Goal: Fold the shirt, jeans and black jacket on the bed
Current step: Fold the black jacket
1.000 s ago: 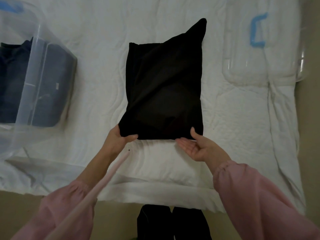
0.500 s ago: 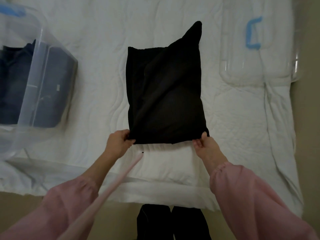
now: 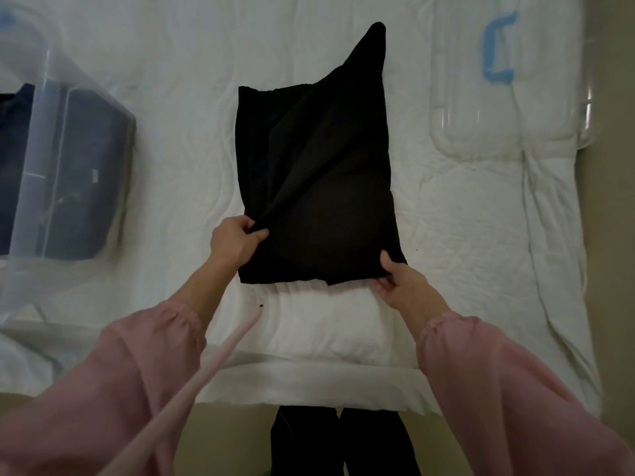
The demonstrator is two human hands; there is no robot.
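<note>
Black jacket (image 3: 319, 173) lying folded into rough rectangle in middle of white bed (image 3: 189, 132), one pointed corner sticking out at far right. Left hand (image 3: 233, 240) pinching fold of fabric at jacket's left edge, fingers curling round it. Right hand (image 3: 402, 283) gripping near right corner, thumb lying on top, fingers tucking underneath. Clear bin (image 3: 37, 139) sitting on bed at left, holding dark folded clothes (image 3: 82, 173). Clear lid (image 3: 536, 108) with blue handle (image 3: 498, 46) lying at far right, well apart from jacket.

Both arms wear loose pink sleeves (image 3: 130, 372), gathered at elastic cuffs (image 3: 180, 312). A pale pink cord (image 3: 220, 352) hangs in front. Black trousers (image 3: 305, 441) cover the legs.
</note>
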